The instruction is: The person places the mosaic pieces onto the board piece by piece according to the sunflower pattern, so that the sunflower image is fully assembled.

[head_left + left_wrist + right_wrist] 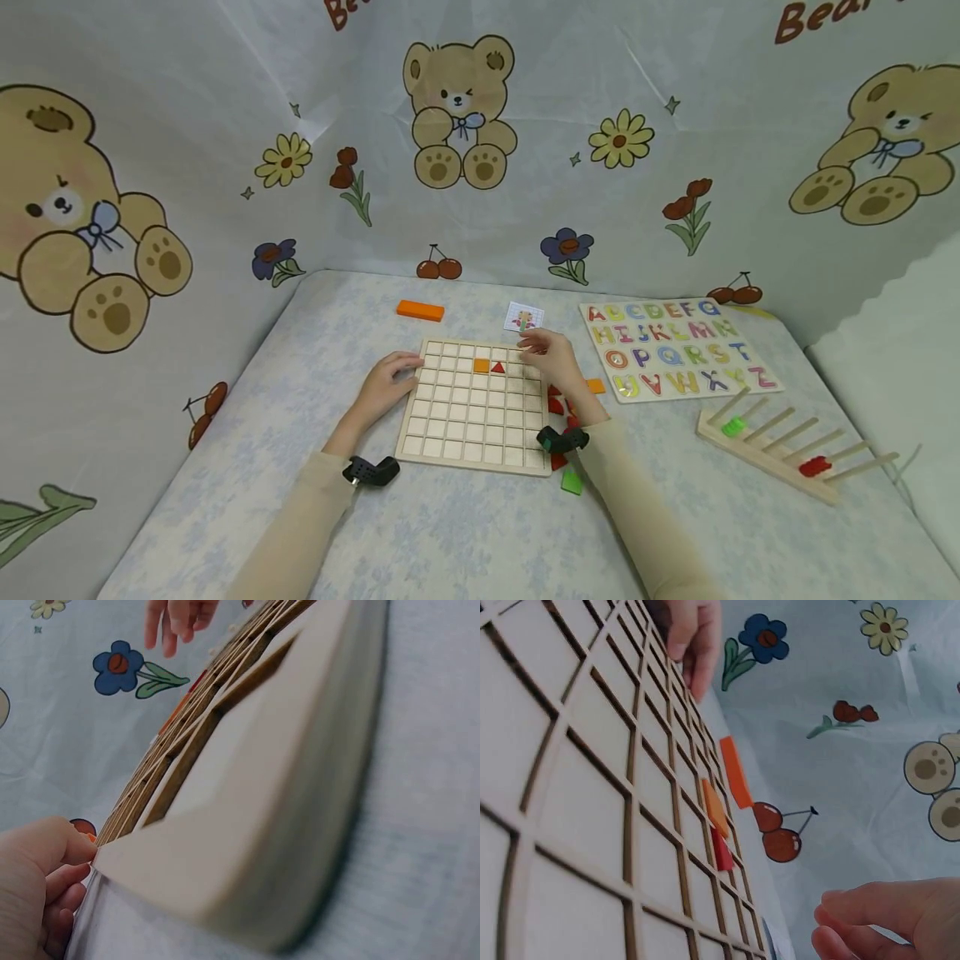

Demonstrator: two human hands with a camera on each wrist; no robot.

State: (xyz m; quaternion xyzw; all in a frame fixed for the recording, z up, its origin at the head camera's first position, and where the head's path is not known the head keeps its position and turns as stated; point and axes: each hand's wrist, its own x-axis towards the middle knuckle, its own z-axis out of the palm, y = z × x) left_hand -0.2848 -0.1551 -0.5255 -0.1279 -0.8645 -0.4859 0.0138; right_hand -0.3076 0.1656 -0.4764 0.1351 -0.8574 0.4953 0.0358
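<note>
A square wooden grid board (472, 460) lies on the table. In its upper rows sit an orange square tile (482, 366) and, just right of it, a red triangle tile (498, 367). My left hand (386, 383) rests against the board's left edge, fingertips right at the rim; the left wrist view shows its lower fingers bent beside the corner. Over the board's upper right corner is my right hand (553, 360), thumb and fingers loosely bent, with nothing visible between them in the right wrist view (892, 919). A small printed picture card (524, 316) lies just beyond its fingertips.
Red tiles (556, 406) lie partly hidden under my right forearm, near a green tile (572, 482) and an orange piece (596, 386). An orange block (420, 311) lies behind the board. To the right are an alphabet board (678, 354) and a wooden peg rack (765, 458).
</note>
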